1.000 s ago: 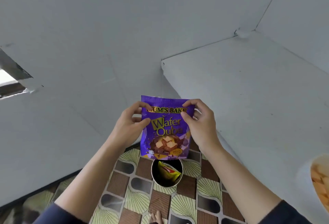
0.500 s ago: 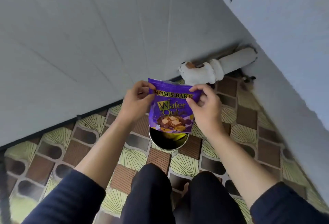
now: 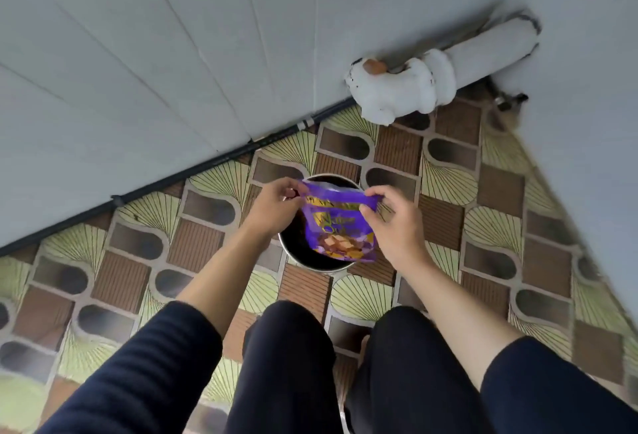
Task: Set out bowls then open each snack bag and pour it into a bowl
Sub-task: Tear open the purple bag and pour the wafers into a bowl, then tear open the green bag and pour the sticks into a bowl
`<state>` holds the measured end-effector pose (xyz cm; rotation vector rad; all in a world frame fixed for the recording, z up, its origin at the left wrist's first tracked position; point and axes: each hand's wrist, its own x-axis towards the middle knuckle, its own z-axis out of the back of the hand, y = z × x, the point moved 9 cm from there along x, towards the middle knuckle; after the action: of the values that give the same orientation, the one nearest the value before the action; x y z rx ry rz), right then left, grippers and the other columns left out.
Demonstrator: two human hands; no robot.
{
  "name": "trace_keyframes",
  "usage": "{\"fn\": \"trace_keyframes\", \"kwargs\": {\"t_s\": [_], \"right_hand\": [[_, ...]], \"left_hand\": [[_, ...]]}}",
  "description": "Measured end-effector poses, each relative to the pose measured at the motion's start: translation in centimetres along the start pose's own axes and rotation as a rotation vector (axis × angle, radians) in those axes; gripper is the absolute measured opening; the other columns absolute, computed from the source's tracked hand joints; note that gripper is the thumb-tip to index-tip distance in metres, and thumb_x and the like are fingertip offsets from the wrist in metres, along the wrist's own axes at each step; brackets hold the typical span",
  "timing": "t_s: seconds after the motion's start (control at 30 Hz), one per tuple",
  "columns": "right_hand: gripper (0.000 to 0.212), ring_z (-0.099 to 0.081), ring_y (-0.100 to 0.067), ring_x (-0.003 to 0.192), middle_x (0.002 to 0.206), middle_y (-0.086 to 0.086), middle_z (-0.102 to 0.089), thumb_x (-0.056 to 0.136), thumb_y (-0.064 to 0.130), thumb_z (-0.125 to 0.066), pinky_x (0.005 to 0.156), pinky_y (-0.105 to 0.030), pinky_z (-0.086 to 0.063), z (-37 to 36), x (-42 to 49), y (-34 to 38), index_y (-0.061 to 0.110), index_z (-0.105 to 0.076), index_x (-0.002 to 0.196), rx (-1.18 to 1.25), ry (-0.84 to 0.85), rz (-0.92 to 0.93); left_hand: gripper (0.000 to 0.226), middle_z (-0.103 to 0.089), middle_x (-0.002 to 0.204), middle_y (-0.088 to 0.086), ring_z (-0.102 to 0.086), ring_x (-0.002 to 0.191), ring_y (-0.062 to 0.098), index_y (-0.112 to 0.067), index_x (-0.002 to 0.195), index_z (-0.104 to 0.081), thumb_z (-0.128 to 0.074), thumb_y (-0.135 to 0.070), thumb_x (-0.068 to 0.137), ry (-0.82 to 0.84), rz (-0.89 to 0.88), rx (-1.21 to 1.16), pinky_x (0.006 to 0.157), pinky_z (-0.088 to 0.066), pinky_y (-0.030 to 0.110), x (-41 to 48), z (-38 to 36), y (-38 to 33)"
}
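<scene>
The person wears a dark navy top: the left sleeve [image 3: 145, 375] shows fine ribbing, the right sleeve [image 3: 552, 388] looks smooth. Both end near the elbows, forearms uncovered. The left hand [image 3: 276, 211] and right hand [image 3: 395, 231] are bare. The trousers [image 3: 286, 364] are black.

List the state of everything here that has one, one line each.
Round metal container with dark inside: upright on the patterned floor, uncovered, contents hidden.
Purple foil wafer snack bag: held over the container, top edge stretched taut; open or sealed, cannot tell.
Left hand: pinches the bag's top left corner.
Right hand: pinches the bag's top right corner.
</scene>
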<state>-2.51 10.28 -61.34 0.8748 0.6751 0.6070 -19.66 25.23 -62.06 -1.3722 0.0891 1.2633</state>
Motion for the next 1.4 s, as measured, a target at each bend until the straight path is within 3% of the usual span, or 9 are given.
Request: {"fn": "trace_keyframes", "kwargs": {"t_s": [0.1, 0.2, 0.4, 0.5, 0.6, 0.83, 1.07, 1.23, 1.4], "right_hand": [[0.028, -0.061, -0.005, 0.117, 0.125, 0.006, -0.066, 0.092, 0.018, -0.071, 0.096, -0.032, -0.056, 0.6, -0.6, 0.0, 0.022, -0.066, 0.120, -0.001, 0.058, -0.086], [0.026, -0.062, 0.000, 0.111, 0.121, 0.012, -0.066, 0.093, 0.020, -0.071, 0.088, -0.017, -0.051, 2.4, -1.5, 2.8, 0.026, -0.066, 0.118, 0.018, 0.078, -0.102], [0.016, -0.065, -0.004, 0.103, 0.110, 0.013, -0.068, 0.096, 0.024, -0.067, 0.088, -0.024, -0.054, 6.7, -4.8, 12.6, 0.029, -0.066, 0.111, 0.083, 0.087, -0.076], [0.015, -0.066, -0.002, 0.101, 0.108, 0.013, -0.069, 0.096, 0.025, -0.067, 0.088, -0.022, -0.054, 9.6, -7.3, 20.7, 0.028, -0.067, 0.111, 0.144, 0.099, 0.013], [0.017, -0.068, -0.005, 0.099, 0.107, 0.011, -0.071, 0.096, 0.026, -0.065, 0.090, -0.027, -0.057, 13.7, -9.9, 30.0, 0.026, -0.067, 0.113, 0.190, 0.101, 0.118], [0.012, -0.071, -0.016, 0.095, 0.099, 0.006, -0.071, 0.096, 0.018, -0.067, 0.082, -0.028, -0.057, 27.8, -15.5, 48.3, 0.023, -0.068, 0.107, 0.298, -0.091, 0.373], [0.011, -0.071, -0.018, 0.090, 0.094, 0.004, -0.070, 0.096, 0.018, -0.067, 0.083, -0.035, -0.057, 44.9, -22.8, 51.5, 0.022, -0.069, 0.106, 0.309, -0.440, 0.490], [0.012, -0.068, -0.025, 0.090, 0.094, -0.001, -0.068, 0.095, 0.016, -0.068, 0.085, -0.042, -0.054, 57.3, -28.8, 47.0, 0.022, -0.068, 0.106, 0.269, -0.693, 0.495], [0.012, -0.066, -0.025, 0.087, 0.091, 0.002, -0.067, 0.094, 0.016, -0.069, 0.081, -0.035, -0.053, 68.4, -33.6, 41.2, 0.022, -0.069, 0.105, 0.227, -0.856, 0.451]], "left_hand": [[0.019, -0.065, 0.119, 0.005, -0.062, 0.111, 0.025, -0.025, 0.110, -0.066, -0.061, -0.013, 0.096, 0.029, 0.015, 0.059, 0.072, -0.051, 0.030, -1.0, 0.2, -0.5], [0.018, -0.066, 0.114, 0.000, -0.062, 0.100, 0.013, -0.022, 0.114, -0.066, -0.059, -0.015, 0.099, 0.021, -0.043, 0.072, 0.063, -0.041, 0.019, -3.4, 1.5, -3.9], [0.016, -0.062, 0.087, -0.009, -0.061, 0.067, -0.002, -0.015, 0.111, -0.064, -0.055, -0.007, 0.101, -0.032, -0.177, 0.083, 0.050, -0.044, 0.007, -11.9, 5.5, -12.3], [0.014, -0.065, 0.091, 0.001, -0.068, 0.069, -0.004, -0.020, 0.105, -0.068, -0.060, -0.010, 0.100, -0.049, -0.270, 0.078, 0.063, -0.053, 0.018, -17.9, 8.1, -17.5], [0.017, -0.069, 0.096, 0.002, -0.072, 0.090, 0.021, -0.031, 0.095, -0.069, -0.064, -0.015, 0.097, -0.042, -0.390, 0.078, 0.083, -0.060, 0.040, -24.7, 10.8, -24.4], [0.024, -0.068, 0.085, -0.010, -0.069, 0.088, 0.019, -0.036, 0.091, -0.068, -0.065, -0.013, 0.097, -0.052, -0.798, 0.115, 0.080, -0.052, 0.030, -39.6, 13.7, -43.5], [0.016, -0.068, 0.088, -0.010, -0.069, 0.088, 0.013, -0.033, 0.093, -0.070, -0.065, -0.018, 0.098, 0.091, -1.118, 0.157, 0.074, -0.053, 0.022, -49.7, 4.9, -55.5], [0.013, -0.068, 0.091, -0.009, -0.067, 0.089, 0.012, -0.030, 0.095, -0.070, -0.064, -0.019, 0.098, 0.273, -1.210, 0.209, 0.069, -0.049, 0.013, -53.7, -7.2, -60.2], [0.014, -0.068, 0.086, -0.010, -0.068, 0.086, 0.014, -0.032, 0.091, -0.069, -0.065, -0.019, 0.096, 0.361, -1.261, 0.236, 0.071, -0.049, 0.021, -55.8, -19.8, -63.9]]}}
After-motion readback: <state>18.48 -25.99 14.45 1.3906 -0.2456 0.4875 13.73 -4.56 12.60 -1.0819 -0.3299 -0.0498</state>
